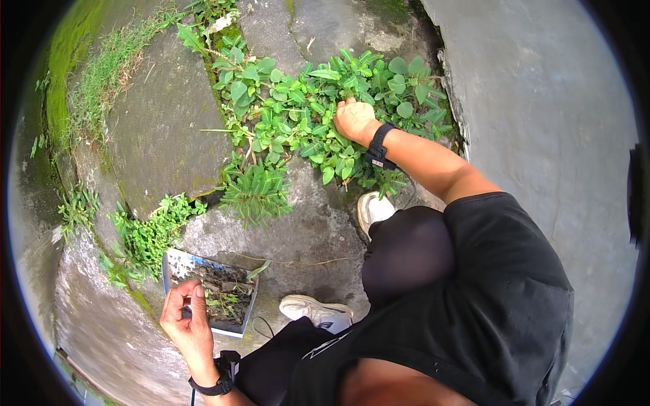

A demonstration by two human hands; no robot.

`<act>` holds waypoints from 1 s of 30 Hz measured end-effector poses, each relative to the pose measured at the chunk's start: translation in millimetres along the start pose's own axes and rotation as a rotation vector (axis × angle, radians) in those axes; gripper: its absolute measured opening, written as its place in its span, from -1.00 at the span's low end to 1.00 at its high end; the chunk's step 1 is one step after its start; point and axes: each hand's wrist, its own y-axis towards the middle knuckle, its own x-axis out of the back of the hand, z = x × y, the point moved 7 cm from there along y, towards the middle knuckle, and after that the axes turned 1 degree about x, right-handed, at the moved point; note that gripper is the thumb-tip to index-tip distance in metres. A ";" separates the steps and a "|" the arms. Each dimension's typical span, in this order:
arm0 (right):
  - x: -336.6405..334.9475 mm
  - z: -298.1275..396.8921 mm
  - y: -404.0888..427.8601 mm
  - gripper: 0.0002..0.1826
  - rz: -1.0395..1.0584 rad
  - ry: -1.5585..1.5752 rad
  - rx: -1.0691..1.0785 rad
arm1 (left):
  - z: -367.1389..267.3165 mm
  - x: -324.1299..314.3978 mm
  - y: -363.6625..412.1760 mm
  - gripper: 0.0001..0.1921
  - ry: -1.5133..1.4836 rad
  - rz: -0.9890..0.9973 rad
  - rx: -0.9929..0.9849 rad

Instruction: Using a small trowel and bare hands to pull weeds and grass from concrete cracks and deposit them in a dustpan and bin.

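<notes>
My right hand is closed in a fist among a dense patch of green broad-leaved weeds. Its fingertips are partly hidden, and leafy stems rise at its finger side. My left hand is over the near side of a shallow tray, with thumb and fingertips brought together and nothing visible between them. Inside the tray lie dark soil and uprooted green weeds. Part of the tray is hidden behind my left hand.
Cracked, mossy concrete slabs surround the weeds. A smooth grey concrete surface with a broken edge lies on the right. Low plants and grass grow in joints to the left. My white shoes stand near the tray and weeds.
</notes>
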 end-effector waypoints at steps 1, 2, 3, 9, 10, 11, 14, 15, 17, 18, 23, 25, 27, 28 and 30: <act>3.0 1.9 1.5 -0.69 0.071 -0.042 -0.012 | 8.8 -1.0 -7.2 -0.92 -0.033 0.020 0.048; 6.3 9.9 5.9 -0.71 0.143 -0.068 0.028 | 10.3 -0.2 -14.2 -0.91 -0.001 0.041 0.016; 19.7 25.6 2.8 -0.74 0.003 -0.126 0.180 | 15.5 2.8 -20.6 -0.91 -0.018 0.015 0.045; 32.1 139.4 -20.4 -0.87 -0.327 -0.017 1.025 | 3.8 17.7 -43.7 -0.94 -0.127 0.002 0.090; 30.3 138.4 -11.7 -0.83 -0.358 -0.018 0.932 | -3.2 21.4 -46.0 -0.90 -0.092 -0.043 0.051; 20.8 133.1 1.2 -0.79 -0.261 -0.067 0.816 | -7.2 23.0 -48.2 -0.90 -0.107 -0.057 0.052; 4.5 101.9 12.8 -0.46 -0.174 -0.089 0.630 | -16.0 20.6 -52.8 -0.89 -0.079 -0.027 0.028; -2.8 90.0 12.7 -0.41 -0.141 -0.158 0.553 | -15.1 18.9 -54.0 -0.89 -0.095 -0.017 0.047; -11.5 75.8 13.4 -0.38 -0.091 -0.191 0.434 | -14.7 17.4 -55.8 -0.88 -0.102 0.002 0.036; -13.3 76.4 12.0 -0.36 -0.091 -0.203 0.442 | -13.8 17.2 -56.0 -0.88 -0.099 0.017 0.029; -30.3 99.0 25.6 -0.68 0.135 -0.562 0.425 | -6.1 21.6 -53.0 -0.91 -0.190 0.027 0.053; -23.1 106.3 28.1 -0.74 0.052 -0.722 0.383 | -6.0 26.9 -50.6 -0.88 -0.167 -0.003 0.025; -22.1 107.0 23.7 -0.74 0.088 -0.750 0.420 | -6.8 30.0 -48.8 -0.87 -0.174 -0.008 0.003; -23.2 105.7 19.5 -0.74 0.121 -0.779 0.457 | -8.5 31.7 -47.6 -0.87 -0.169 -0.018 -0.026; -26.0 102.9 7.4 -0.74 0.167 -0.756 0.552 | -10.7 33.5 -46.3 -0.88 -0.186 -0.003 -0.046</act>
